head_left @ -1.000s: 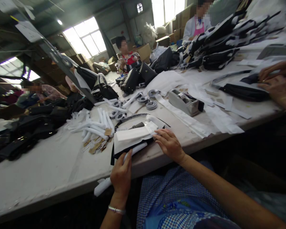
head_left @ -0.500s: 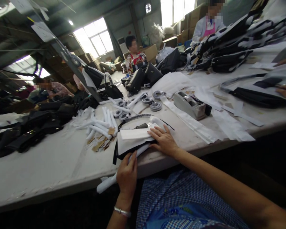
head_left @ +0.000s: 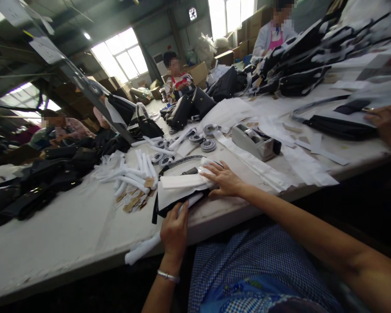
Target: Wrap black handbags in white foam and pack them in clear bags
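A black handbag (head_left: pixel 165 211) lies near the table's front edge, covered by white sheets (head_left: pixel 172 196) and with its dark wrapped strap arching behind. My left hand (head_left: pixel 175 227) is closed round a long white roll (head_left: pixel 142 249) at the bag's front edge. One end of this roll sticks out to the left past the table edge; the other runs along the bag's near side. My right hand (head_left: pixel 225 179) rests on the bag's right end, fingers stretched and spread over the white wrapping.
White rolls (head_left: pixel 130 174) and brown tags (head_left: pixel 135 202) lie left of the bag. Coiled straps (head_left: pixel 207 145) sit behind it. A grey tape dispenser (head_left: pixel 252 142) stands right. Black bags (head_left: pixel 42 187) are heaped far left. A co-worker's hand (head_left: pixel 389 126) handles another bag at right.
The whole view has shifted slightly. My right hand's fingers have spread more on the bag's right end. My left hand keeps its hold on the roll at the bag's front edge.
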Tool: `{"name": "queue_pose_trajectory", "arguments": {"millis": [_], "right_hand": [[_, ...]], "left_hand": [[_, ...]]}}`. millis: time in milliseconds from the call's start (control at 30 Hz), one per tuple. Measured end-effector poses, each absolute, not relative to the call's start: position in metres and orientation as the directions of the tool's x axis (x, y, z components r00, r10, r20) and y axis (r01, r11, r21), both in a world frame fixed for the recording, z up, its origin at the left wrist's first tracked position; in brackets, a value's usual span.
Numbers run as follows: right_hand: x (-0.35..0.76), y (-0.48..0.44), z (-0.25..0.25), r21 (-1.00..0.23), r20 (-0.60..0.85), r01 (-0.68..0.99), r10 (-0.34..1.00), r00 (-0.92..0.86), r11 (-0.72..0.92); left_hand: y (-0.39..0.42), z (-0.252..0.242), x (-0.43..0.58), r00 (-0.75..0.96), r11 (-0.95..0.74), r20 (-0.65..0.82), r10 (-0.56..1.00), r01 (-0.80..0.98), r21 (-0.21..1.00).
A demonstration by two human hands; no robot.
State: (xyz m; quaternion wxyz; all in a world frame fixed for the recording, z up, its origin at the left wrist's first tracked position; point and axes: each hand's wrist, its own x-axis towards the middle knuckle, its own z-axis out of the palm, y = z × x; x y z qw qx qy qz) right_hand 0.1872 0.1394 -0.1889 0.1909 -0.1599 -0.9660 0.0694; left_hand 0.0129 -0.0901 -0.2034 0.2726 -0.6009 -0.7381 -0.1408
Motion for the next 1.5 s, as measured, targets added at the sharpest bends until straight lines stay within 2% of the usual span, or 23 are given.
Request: {"name": "queue_pose_trajectory", "arguments": {"millis": [133,500,700,900,1100,1500], "right_hand": [[0.188,0.146,-0.196,-0.214,0.255,0.299,0.349,-0.902,0.930],[0.186,0.137,-0.205,-0.333,0.335,0.319,0.428,-0.839,0.887],[0.182,0.127,-0.209,-0.384,0.398,0.335,0.482,-0.781,0.860],[0.182,0.129,-0.213,-0.366,0.413,0.335,0.474,-0.777,0.868],[0.178,0.125,-0.209,-0.399,0.425,0.363,0.520,-0.741,0.842],[0.168,0.130,-0.218,-0.240,0.420,0.337,0.410,-0.809,0.910]], "left_hand": [[-0.076,-0.207,0.024,-0.158,0.257,0.587,0.794,0.962,-0.088],[-0.064,-0.216,0.039,-0.230,0.267,0.562,0.794,0.963,0.016],[-0.052,-0.214,0.041,-0.198,0.221,0.524,0.828,0.975,0.019],[-0.054,-0.215,0.031,-0.233,0.268,0.580,0.780,0.963,0.026],[-0.055,-0.219,0.029,-0.298,0.333,0.631,0.716,0.941,0.067],[-0.038,-0.213,0.043,-0.301,0.307,0.561,0.771,0.948,0.086]]}}
